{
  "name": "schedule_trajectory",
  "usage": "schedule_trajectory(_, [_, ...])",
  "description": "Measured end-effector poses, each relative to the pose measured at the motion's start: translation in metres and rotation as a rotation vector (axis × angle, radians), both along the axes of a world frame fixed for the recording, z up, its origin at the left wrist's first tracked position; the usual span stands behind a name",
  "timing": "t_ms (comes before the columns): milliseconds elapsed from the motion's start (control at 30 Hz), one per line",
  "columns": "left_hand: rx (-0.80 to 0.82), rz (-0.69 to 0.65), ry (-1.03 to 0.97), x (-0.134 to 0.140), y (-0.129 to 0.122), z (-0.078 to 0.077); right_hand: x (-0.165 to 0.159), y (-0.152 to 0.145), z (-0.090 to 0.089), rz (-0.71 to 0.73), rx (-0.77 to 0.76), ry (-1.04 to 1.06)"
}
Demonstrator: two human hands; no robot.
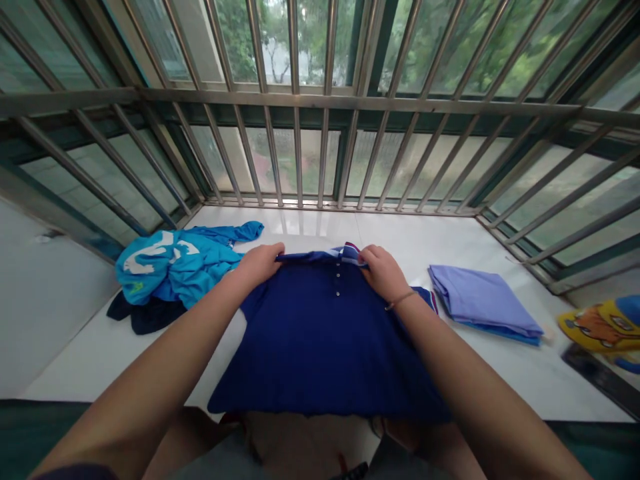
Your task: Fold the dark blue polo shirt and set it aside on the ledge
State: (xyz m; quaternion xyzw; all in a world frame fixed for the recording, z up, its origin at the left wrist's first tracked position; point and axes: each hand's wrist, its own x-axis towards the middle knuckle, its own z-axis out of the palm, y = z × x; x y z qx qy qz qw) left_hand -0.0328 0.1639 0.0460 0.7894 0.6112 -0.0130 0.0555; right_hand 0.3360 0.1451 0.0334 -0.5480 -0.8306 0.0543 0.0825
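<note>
Navy shirt (325,353) lies spread before me on the white sill (415,230), hem by the near edge, a short row of buttons (338,275) towards the far end. To my right, a dark object (600,380) and a yellow item (597,327), both blurred; nearer the shirt, a folded lilac cloth (485,300) with blue beneath. To my left, bright blue clothes (167,263) heaped over dark cloth (156,319). Left fingers (275,251) — narrow, gripping the shirt's far edge. Right fingers (369,255) — likewise, at the striped collar (350,253). Behind all: metal bars (297,153), window, trees.
</note>
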Motion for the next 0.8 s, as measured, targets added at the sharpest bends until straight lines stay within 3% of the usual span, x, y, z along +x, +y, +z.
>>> schedule_trajectory(100, [0.236, 0.079, -0.038, -0.007, -0.028, -0.010, 0.007, -0.019, -0.026, 0.016, 0.230, 0.150])
schedule_trajectory(167, [0.314, 0.089, -0.071, -0.007, -0.039, -0.026, 0.012, -0.024, -0.049, 0.020, 0.237, 0.193])
schedule_trajectory(333, [0.135, 0.112, -0.193, -0.016, -0.033, -0.064, 0.020, -0.015, -0.084, -0.058, 0.062, 0.171])
schedule_trajectory(467, [0.043, -0.083, -0.299, -0.037, -0.017, -0.076, 0.015, -0.006, -0.083, -0.036, -0.005, 0.142])
schedule_trajectory(567, [0.033, -0.269, -0.333, -0.048, -0.010, -0.075, 0.009, 0.002, -0.072, 0.014, -0.067, 0.132])
schedule_trajectory(633, [-0.058, -0.355, -0.341, -0.051, -0.008, -0.073, 0.007, 0.009, -0.065, 0.037, -0.118, 0.134])
schedule_trajectory(700, [-0.143, -0.347, -0.330, -0.051, -0.004, -0.069, 0.007, 0.015, -0.059, 0.006, -0.146, 0.147])
schedule_trajectory(800, [-0.131, -0.174, -0.299, -0.054, 0.008, -0.066, 0.007, 0.024, -0.057, -0.156, -0.159, 0.154])
